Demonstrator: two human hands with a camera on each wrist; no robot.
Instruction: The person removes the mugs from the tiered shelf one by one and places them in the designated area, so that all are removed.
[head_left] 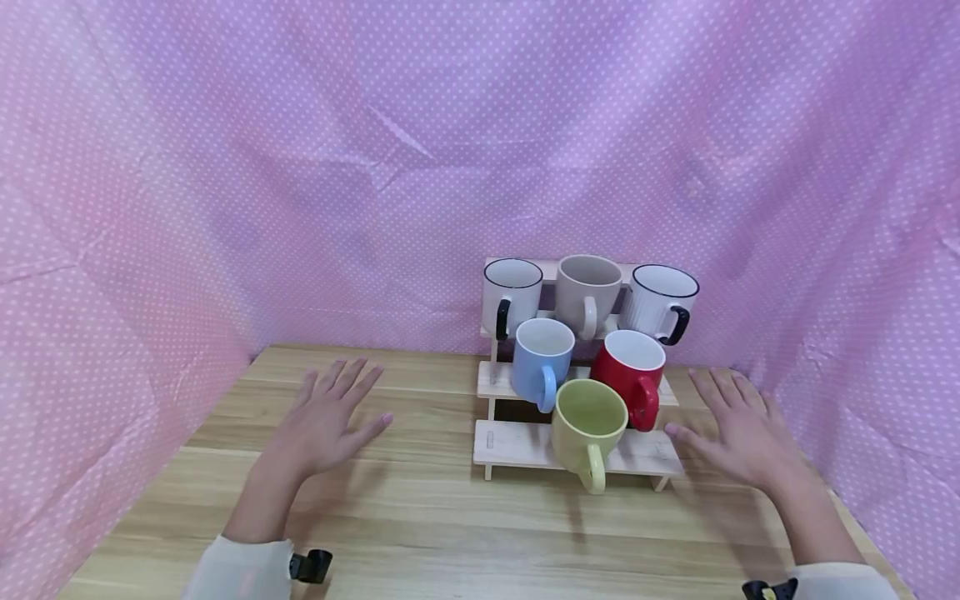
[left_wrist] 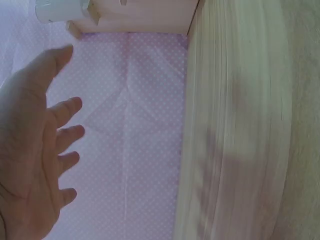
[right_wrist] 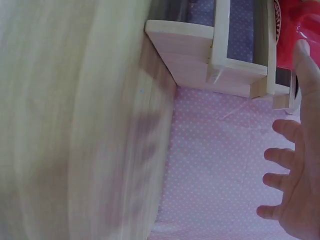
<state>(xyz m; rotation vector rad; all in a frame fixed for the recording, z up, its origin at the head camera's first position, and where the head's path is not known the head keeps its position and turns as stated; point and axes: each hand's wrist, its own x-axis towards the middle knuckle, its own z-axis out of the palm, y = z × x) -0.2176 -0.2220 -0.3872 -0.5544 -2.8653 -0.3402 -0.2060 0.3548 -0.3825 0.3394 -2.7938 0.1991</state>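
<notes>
My left hand hovers over the left part of the table, fingers spread and holding nothing. On the other side my right hand is spread too, just right of a tiered wooden rack. The rack's bottom step bears a yellow-green mug. On the middle step are a light blue mug and a red mug. Along the top stand a white mug with a black handle, a grey mug and a ribbed white mug. The handles face the front.
The wood-grain table carries the rack right of its middle, near the back. A pink and purple dotted cloth hangs behind the table and down both sides. Each wrist wears a small black device, the left one at the sleeve's edge.
</notes>
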